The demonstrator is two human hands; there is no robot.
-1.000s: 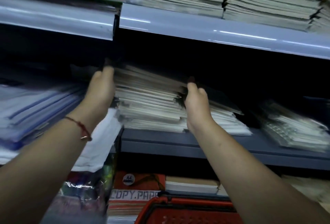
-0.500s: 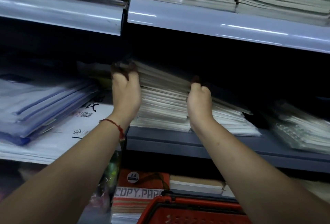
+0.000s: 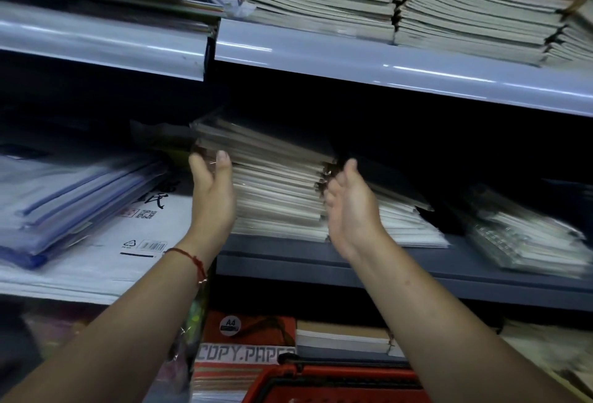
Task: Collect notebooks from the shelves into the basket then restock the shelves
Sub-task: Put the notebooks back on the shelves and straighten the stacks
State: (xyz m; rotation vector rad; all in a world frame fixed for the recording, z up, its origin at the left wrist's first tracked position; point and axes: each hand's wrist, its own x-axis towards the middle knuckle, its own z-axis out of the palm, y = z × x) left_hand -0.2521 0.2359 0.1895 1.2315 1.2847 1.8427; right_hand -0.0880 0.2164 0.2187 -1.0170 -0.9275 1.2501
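Both hands, left (image 3: 213, 192) and right (image 3: 351, 206), flank the notebook stack (image 3: 276, 190), fingers open, gripping nothing

Both forearms are bare up to the picture's near edge; no sleeve is visible on either one. The left hand (image 3: 213, 197) has a thin red string bracelet (image 3: 192, 258) around its wrist, with a small shiny metal piece hanging at the near side. The right hand (image 3: 351, 206) wears nothing: no ring, watch or band can be seen.
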